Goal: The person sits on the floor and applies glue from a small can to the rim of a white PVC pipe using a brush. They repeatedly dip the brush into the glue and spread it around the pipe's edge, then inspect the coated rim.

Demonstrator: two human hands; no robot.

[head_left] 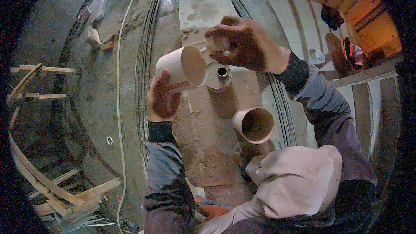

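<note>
My left hand (161, 97) grips a short white plastic pipe piece (180, 67), its open end turned toward the right. My right hand (240, 43) is closed around a small white brush or cap (215, 43), held at the rim of that pipe. Just beneath them an open round tin of glue (219, 77) stands on the dusty floor. Closer to me, a white pipe fitting (254, 125) with a wide open mouth stands near my knee.
Bundled cables (143, 60) run along the floor on the left, beside a thin white hose (118, 86). Wooden scraps (65, 190) lie at the lower left. A small white ring (109, 140) lies on the concrete. Another white fitting (318, 57) sits at the right, by steps.
</note>
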